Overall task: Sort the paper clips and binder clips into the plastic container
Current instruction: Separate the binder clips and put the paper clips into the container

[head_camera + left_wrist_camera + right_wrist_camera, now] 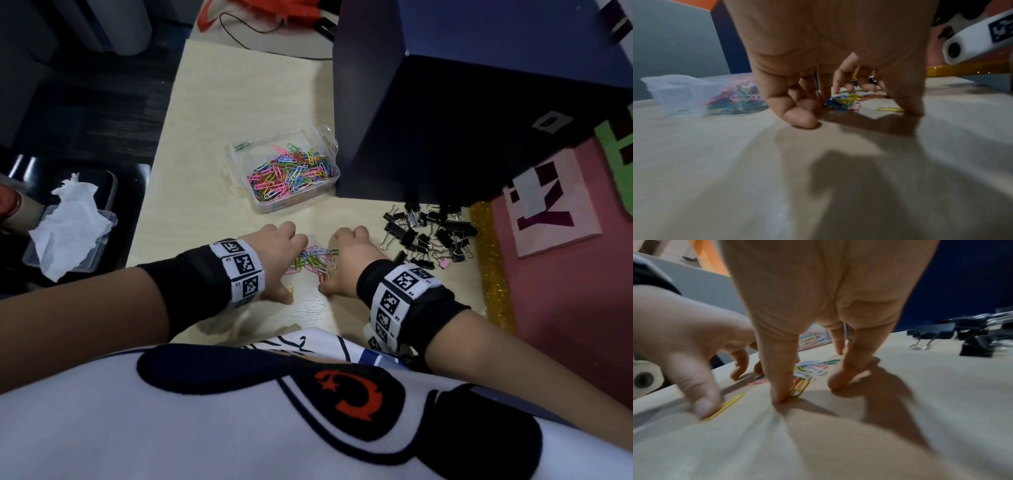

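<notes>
A clear plastic container (239,161) (674,91) holds many coloured paper clips. A small pile of loose paper clips (315,258) (840,100) (813,368) lies on the table between my hands. My left hand (286,260) (855,112) and right hand (337,263) (809,386) stand on bent fingertips on either side of the pile, hemming it in. The left thumb touches a stray yellow paper clip (291,294) (725,405). The right thumb presses on orange clips. Black binder clips (428,233) (962,337) lie heaped to the right.
A tall dark blue box (445,120) stands behind the binder clips, right beside the container. Off the table's left edge sits a clear tub (99,240) with white tissue. A gold glitter strip (489,274) and a pink board (555,212) border the right.
</notes>
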`<state>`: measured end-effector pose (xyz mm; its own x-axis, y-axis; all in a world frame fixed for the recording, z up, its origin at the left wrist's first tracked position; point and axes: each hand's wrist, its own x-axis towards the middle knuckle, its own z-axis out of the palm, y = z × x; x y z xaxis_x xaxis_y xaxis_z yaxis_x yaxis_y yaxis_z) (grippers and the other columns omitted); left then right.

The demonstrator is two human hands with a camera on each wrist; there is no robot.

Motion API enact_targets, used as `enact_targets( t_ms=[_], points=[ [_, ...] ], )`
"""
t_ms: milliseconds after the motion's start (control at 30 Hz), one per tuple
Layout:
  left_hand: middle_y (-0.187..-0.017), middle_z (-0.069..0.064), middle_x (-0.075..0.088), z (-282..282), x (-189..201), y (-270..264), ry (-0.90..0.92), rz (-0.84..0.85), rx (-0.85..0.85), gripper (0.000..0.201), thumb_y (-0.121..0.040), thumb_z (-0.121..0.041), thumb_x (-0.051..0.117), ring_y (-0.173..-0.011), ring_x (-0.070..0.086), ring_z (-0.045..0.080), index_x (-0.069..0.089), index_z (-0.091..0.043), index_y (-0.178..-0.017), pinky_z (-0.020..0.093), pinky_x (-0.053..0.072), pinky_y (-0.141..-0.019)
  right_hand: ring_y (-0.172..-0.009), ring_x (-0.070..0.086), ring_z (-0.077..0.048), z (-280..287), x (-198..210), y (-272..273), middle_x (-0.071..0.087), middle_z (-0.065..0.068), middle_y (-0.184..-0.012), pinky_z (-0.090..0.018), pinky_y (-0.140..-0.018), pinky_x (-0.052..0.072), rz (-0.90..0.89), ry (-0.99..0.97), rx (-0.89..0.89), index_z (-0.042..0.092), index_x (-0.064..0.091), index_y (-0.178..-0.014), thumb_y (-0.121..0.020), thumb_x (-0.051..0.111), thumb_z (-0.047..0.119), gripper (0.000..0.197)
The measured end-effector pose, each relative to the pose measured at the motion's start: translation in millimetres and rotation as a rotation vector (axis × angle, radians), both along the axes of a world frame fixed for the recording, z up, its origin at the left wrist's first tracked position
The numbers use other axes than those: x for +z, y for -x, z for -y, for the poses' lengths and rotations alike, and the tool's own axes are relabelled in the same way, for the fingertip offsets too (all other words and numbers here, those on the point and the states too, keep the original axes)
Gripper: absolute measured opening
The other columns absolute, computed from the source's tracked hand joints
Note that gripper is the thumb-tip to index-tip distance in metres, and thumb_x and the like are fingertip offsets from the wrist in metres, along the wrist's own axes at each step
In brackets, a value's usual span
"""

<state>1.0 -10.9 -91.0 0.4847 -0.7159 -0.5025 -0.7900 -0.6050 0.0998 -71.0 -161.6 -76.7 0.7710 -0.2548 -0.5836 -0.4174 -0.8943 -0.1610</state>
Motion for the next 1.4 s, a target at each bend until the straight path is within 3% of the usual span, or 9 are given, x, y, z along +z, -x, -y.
enact_targets(
  t_ms=[100, 300, 567, 733, 867, 1067, 1200, 1300, 1400],
  points=[
    [-0.113, 0.009, 0.045, 9, 2, 0, 0.030, -0.039, 0.067, 0.070, -0.072, -0.050, 0.074, -0.098, 0.055, 0.029, 0.042, -0.014, -0.123, 0.040, 0.050, -0.083, -0.100, 0.056, -0.029, -8, 1, -1, 0.033, -0.006, -0.122, -0.037, -0.091, 0.049, 0.096, -0.119, 0.100, 0.018, 0.043, -0.126, -0.074, 0.077, 0.028, 0.063],
    [-0.107, 0.012, 0.056, 9, 5, -14, 0.017, -0.037, 0.100, 0.027, -0.090, -0.031, 0.058, -0.098, 0.057, 0.031, 0.053, -0.011, -0.109, 0.037, 0.048, -0.080, -0.100, 0.055, -0.034, -8, -3, -13, 0.044, -0.012, -0.116, -0.037, -0.089, 0.046, 0.143, -0.119, 0.183, 0.015, 0.055, -0.118, -0.089, 0.054, 0.012, 0.030],
    [-0.109, 0.009, 0.060, 2, 7, -22, 0.090, -0.028, 0.144, 0.025, -0.092, -0.032, 0.054, -0.103, 0.056, 0.029, 0.058, -0.015, -0.110, 0.034, 0.046, -0.082, -0.108, 0.054, -0.026, 5, 1, -29, 0.056, -0.007, -0.114, -0.028, -0.093, 0.042, 0.161, -0.088, 0.111, 0.020, 0.066, -0.105, -0.089, 0.057, 0.018, 0.018],
    [-0.109, 0.007, 0.063, -1, 28, -45, 0.271, 0.031, 0.229, 0.025, -0.091, -0.032, 0.058, -0.102, 0.057, 0.027, 0.061, -0.015, -0.110, 0.033, 0.044, -0.084, -0.094, 0.059, -0.019, 10, 21, -58, 0.063, 0.002, -0.097, -0.021, -0.078, 0.040, 0.270, -0.100, 0.022, 0.024, 0.064, -0.086, -0.087, 0.063, 0.023, 0.002],
    [-0.103, 0.010, 0.065, -3, 48, -69, 0.389, 0.088, 0.327, 0.027, -0.088, -0.034, 0.062, -0.097, 0.059, 0.030, 0.063, -0.014, -0.107, 0.033, 0.043, -0.082, -0.089, 0.061, -0.017, 8, 37, -85, 0.068, 0.002, -0.097, -0.021, -0.078, 0.043, 0.431, -0.164, -0.058, 0.021, 0.066, -0.086, -0.084, 0.066, 0.020, 0.002],
    [-0.111, 0.009, 0.064, -3, 54, -80, 0.461, 0.123, 0.410, 0.044, -0.086, -0.042, 0.063, -0.103, 0.060, 0.029, 0.060, -0.016, -0.122, 0.035, 0.044, -0.088, -0.113, 0.058, -0.022, 9, 54, -104, 0.062, -0.001, -0.125, -0.025, -0.094, 0.042, 0.429, -0.174, -0.048, 0.025, 0.054, -0.131, -0.091, 0.061, 0.026, 0.041],
    [-0.109, 0.007, 0.060, -8, 43, -59, 0.438, 0.073, 0.287, 0.030, -0.089, -0.035, 0.059, -0.103, 0.058, 0.028, 0.062, -0.019, -0.114, 0.035, 0.045, -0.087, -0.110, 0.056, -0.024, 12, 52, -83, 0.058, -0.006, -0.124, -0.025, -0.091, 0.041, 0.400, -0.118, 0.008, 0.023, 0.056, -0.124, -0.089, 0.058, 0.018, 0.036],
    [-0.116, 0.000, 0.058, -9, 27, -39, 0.244, 0.007, 0.177, 0.032, -0.089, -0.037, 0.056, -0.107, 0.057, 0.023, 0.057, -0.023, -0.118, 0.035, 0.049, -0.088, -0.114, 0.053, -0.027, 11, 46, -61, 0.051, -0.012, -0.127, -0.030, -0.094, 0.042, 0.091, 0.011, 0.122, 0.016, 0.051, -0.127, -0.090, 0.057, 0.027, 0.039],
    [-0.120, 0.003, 0.050, -9, 12, -30, 0.074, -0.021, 0.083, 0.045, -0.086, -0.039, 0.061, -0.110, 0.055, 0.024, 0.050, -0.020, -0.125, 0.036, 0.050, -0.088, -0.116, 0.050, -0.029, 4, 30, -36, 0.036, -0.010, -0.130, -0.039, -0.098, 0.046, -0.119, 0.056, 0.124, 0.014, 0.039, -0.135, -0.077, 0.072, 0.041, 0.072]
  ],
)
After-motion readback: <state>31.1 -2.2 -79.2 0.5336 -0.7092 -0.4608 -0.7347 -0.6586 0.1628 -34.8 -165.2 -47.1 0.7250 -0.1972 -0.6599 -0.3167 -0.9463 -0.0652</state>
